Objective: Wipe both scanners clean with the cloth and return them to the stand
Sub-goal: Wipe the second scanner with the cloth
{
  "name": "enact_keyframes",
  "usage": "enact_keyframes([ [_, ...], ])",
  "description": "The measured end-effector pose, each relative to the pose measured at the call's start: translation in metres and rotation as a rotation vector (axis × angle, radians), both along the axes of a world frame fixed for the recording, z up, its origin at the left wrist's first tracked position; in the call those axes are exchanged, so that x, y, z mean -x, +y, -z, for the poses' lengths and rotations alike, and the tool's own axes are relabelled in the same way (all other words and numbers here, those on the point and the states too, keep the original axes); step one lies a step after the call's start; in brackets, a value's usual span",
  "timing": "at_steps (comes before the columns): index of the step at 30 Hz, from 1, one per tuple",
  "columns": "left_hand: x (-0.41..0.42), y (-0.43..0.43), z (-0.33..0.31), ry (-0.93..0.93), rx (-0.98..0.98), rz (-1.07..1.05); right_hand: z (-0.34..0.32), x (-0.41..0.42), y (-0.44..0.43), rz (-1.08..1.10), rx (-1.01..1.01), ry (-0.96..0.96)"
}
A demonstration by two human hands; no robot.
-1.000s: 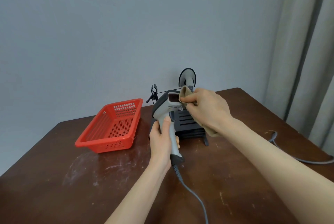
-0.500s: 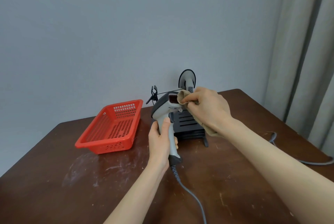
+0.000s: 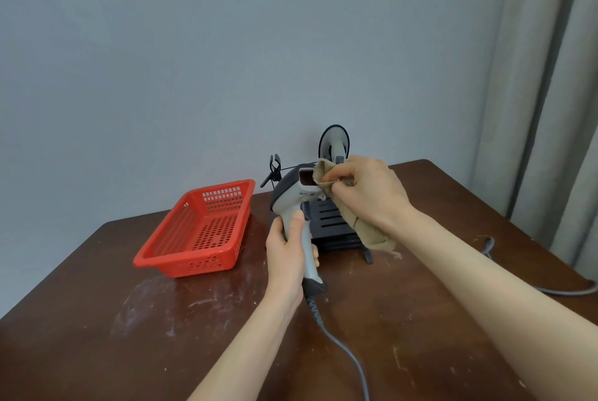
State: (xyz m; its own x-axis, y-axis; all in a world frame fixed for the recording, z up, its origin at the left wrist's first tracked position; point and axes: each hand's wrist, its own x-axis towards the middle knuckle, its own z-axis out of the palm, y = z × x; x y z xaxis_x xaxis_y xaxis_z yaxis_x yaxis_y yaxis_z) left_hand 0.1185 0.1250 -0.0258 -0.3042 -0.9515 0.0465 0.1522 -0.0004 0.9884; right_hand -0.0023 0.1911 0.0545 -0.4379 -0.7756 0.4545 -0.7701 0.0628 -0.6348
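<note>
My left hand (image 3: 286, 255) grips the handle of a grey and white corded scanner (image 3: 291, 196), held upright above the table. Its dark window faces me. My right hand (image 3: 365, 193) pinches a tan cloth (image 3: 326, 177) against the right edge of the scanner's head; the rest of the cloth hangs down below my palm. Behind them stands the black slotted stand (image 3: 330, 222). The head of a second scanner (image 3: 334, 141) rises behind my right hand, its lower part hidden.
A red perforated basket (image 3: 197, 232) sits left of the stand on the brown table (image 3: 129, 336). The scanner's grey cable (image 3: 343, 345) trails toward me. Another grey cable (image 3: 563, 290) lies at the right edge. A small black clip (image 3: 274, 169) stands behind the scanner. Curtains hang at right.
My right hand has shifted the cloth slightly right and up along the scanner's head, uncovering more of the window. My left hand keeps hold of the handle in nearly the same place.
</note>
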Motion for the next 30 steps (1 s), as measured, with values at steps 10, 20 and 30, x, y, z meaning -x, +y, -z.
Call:
enact_keyframes([
  [10, 0.004, 0.002, 0.000, 0.036, -0.055, 0.028, 0.004, -0.015, -0.007, -0.142, 0.175, -0.179],
  [20, 0.003, -0.005, -0.003, 0.021, -0.002, 0.018, -0.013, -0.010, -0.001, -0.318, 0.096, -0.340],
  [30, -0.003, -0.003, -0.004, 0.019, 0.016, 0.007, -0.014, 0.001, -0.001, -0.029, -0.113, 0.275],
])
